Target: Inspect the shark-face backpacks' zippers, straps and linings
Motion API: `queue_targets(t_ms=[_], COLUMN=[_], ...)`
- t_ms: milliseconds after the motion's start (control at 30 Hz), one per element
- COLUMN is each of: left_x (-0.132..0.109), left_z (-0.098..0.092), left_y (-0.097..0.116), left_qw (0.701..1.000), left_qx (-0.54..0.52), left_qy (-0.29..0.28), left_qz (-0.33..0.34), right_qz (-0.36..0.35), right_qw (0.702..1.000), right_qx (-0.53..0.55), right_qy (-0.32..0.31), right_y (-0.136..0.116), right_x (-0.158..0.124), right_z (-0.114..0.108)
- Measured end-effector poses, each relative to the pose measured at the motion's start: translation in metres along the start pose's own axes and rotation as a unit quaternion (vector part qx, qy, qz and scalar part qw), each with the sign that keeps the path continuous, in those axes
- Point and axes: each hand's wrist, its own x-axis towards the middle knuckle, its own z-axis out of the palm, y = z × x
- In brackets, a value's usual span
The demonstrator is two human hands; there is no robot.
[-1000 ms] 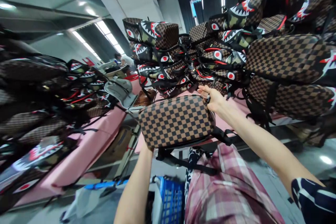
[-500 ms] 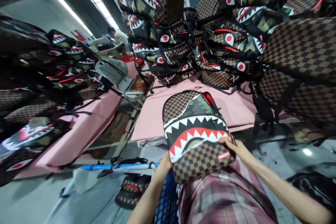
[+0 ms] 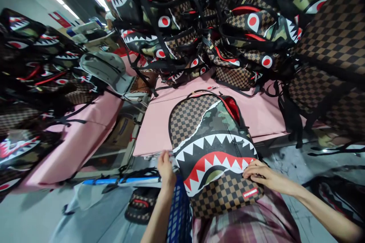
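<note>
A brown checkered backpack with a shark mouth and camouflage front lies face up, its top on the pink table and its bottom toward my lap. My left hand grips its left edge near the table's front. My right hand rests on its right side, fingers curled and pinching the front panel by the red and white teeth. Its red lining shows at the open top.
Several like backpacks are piled high at the back and right of the table. More fill a second pink table at the left. A blue crate stands below my arms. Another backpack lies on the floor. A person is far back.
The backpack was held up with its checkered back toward me, then turned and brought down face up onto the table edge and my lap. The view has tilted downward.
</note>
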Motion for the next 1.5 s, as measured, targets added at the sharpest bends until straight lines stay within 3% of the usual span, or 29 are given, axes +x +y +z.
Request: queue_targets(t_ms=[67,100,200,267,300,467,600,733,900,1033,1167,1300,1400,1467,1500], left_x=[-0.001,-0.007,-0.041,-0.066,-0.075,-0.085,-0.082,-0.084,-0.082,-0.088,-0.111,-0.134,-0.135,-0.131,-0.128], left_z=[0.006,0.013,0.046,0.066,0.073,0.077,0.074,0.078,0.079,0.087,0.118,0.153,0.162,0.161,0.159], left_y=[0.02,0.027,0.023,0.006,-0.003,-0.023,-0.02,-0.024,-0.036,-0.034,-0.008,0.011,0.006,0.0,-0.003], left_qw=[0.993,0.98,0.878,0.816,0.799,0.802,0.799,0.786,0.778,0.762,0.807,0.793,0.8,0.813,0.819], left_qx=[0.047,0.088,0.205,0.244,0.261,0.278,0.289,0.302,0.292,0.294,0.316,0.348,0.35,0.341,0.333], left_qy=[0.027,0.01,-0.132,-0.196,-0.209,-0.204,-0.194,-0.205,-0.209,-0.254,-0.234,-0.267,-0.278,-0.272,-0.265], left_qz=[0.101,0.18,0.413,0.486,0.5,0.487,0.491,0.499,0.515,0.517,0.44,0.422,0.4,0.386,0.385], right_qz=[0.004,0.004,-0.017,-0.028,-0.02,0.046,0.044,0.026,-0.072,-0.077,-0.041,-0.049,-0.044,0.018,0.086], right_qw=[1.0,1.0,0.989,0.968,0.958,0.927,0.911,0.91,0.919,0.926,0.949,0.958,0.984,0.984,0.965], right_qx=[0.003,-0.003,-0.085,-0.168,-0.207,-0.323,-0.385,-0.385,-0.377,-0.368,-0.307,-0.273,-0.154,-0.062,-0.036], right_qy=[0.012,0.023,0.116,0.182,0.198,0.183,0.145,0.153,0.092,0.026,0.058,0.071,0.084,0.166,0.247], right_y=[0.008,0.011,0.011,0.008,0.006,0.001,-0.004,-0.01,-0.004,0.004,0.007,0.004,0.012,0.027,0.037], right_x=[0.001,0.003,0.018,0.033,0.041,0.069,0.075,0.073,0.032,-0.016,-0.036,-0.036,-0.029,-0.016,-0.006], right_z=[-0.003,-0.006,-0.02,-0.028,-0.031,-0.03,-0.033,-0.038,-0.023,0.002,0.018,0.019,0.003,-0.021,-0.037])
